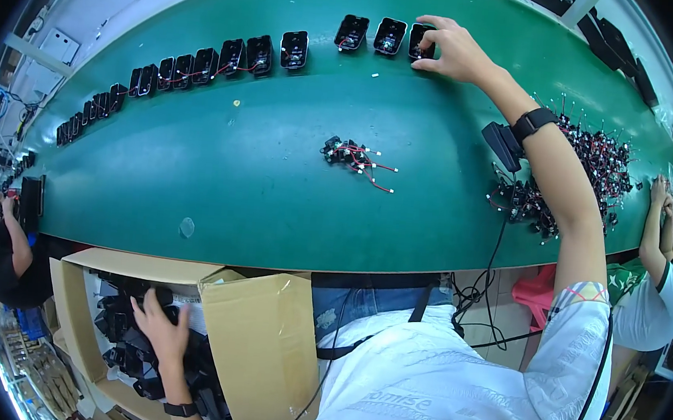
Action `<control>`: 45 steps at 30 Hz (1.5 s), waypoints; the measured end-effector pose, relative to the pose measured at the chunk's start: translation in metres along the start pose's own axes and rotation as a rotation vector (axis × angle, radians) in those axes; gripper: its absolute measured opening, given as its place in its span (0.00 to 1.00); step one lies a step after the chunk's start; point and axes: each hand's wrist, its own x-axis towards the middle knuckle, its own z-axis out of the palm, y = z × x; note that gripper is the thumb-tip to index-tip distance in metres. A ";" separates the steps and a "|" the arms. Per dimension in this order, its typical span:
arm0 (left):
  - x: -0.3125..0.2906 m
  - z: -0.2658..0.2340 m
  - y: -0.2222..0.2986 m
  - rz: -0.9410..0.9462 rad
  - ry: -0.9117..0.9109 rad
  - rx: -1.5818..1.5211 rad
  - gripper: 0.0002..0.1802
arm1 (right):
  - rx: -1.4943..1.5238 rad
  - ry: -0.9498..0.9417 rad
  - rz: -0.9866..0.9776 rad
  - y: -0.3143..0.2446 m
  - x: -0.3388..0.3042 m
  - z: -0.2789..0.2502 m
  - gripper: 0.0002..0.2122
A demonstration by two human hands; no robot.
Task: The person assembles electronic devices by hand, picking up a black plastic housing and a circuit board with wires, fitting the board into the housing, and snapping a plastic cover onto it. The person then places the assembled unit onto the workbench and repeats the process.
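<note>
The black housing (417, 41) stands near the bench's far edge, at the right end of a row of similar housings (294, 50). The right hand (456, 51) grips it, thumb toward the bench's near edge and fingers around the far side. A twist of those fingers could tip it or knock its neighbour; the red wires (241, 68) lying along the row could snag if pulled. The right arm reaches across the bench (272, 212), elbow slightly bent, beside the tangled wired parts (596, 165); dropping the forearm might drag some loose. The left arm reaches down past the near edge into a cardboard box (261, 339), its hand (162, 331) spread open over jumbled black parts (132, 348), which could catch on each other; contact is unclear.
</note>
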 end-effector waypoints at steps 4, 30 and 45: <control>0.019 -0.003 0.001 0.081 0.026 -0.020 0.33 | -0.194 0.155 -0.152 -0.018 -0.010 -0.015 0.18; 0.144 -0.136 0.269 0.579 -0.627 -1.255 0.25 | 1.130 -0.114 0.200 -0.131 -0.107 -0.023 0.08; 0.172 -0.097 0.330 0.903 0.096 -0.737 0.19 | 1.406 -0.097 0.229 -0.163 -0.097 -0.012 0.07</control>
